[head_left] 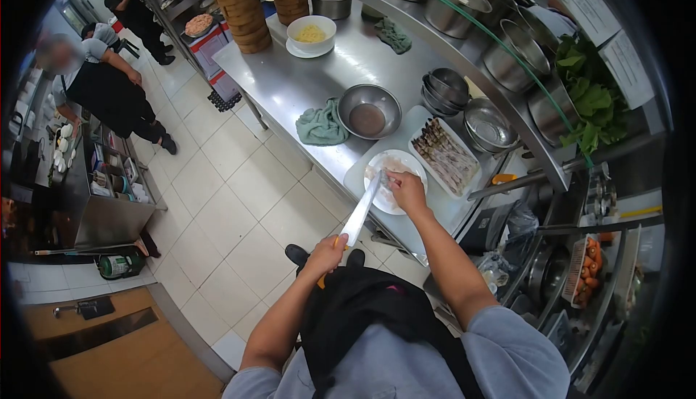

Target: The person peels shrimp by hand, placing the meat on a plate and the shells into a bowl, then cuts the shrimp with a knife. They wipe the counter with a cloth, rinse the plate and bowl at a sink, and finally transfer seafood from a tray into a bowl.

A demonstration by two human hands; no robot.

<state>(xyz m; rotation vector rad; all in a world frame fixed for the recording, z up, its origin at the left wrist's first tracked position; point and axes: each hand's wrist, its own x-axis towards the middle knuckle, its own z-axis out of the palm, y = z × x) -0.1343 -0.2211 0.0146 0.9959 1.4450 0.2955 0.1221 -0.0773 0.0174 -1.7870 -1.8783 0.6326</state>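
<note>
My left hand [326, 255] is closed around the yellow handle of a large knife [359, 217]. Its broad blade points up and away, with the tip over a white plate [415, 203]. Pale pinkish food [395, 163] lies on that plate. My right hand [408, 191] is over the plate too, fingers pinched together beside the blade tip; what they hold is too small to make out. Just beyond is a white tray [475, 181] of long pale pieces with dark striped ends. Plate and tray rest on a white board [355, 179].
A metal bowl [391, 101] and green cloth [319, 125] sit on the steel table [290, 83]. Stacked metal bowls [446, 88] stand right. Farther back are a bowl of yellow food [312, 34] and bamboo steamers [243, 14]. An overhead shelf [471, 65] crosses the right. Co-workers stand left.
</note>
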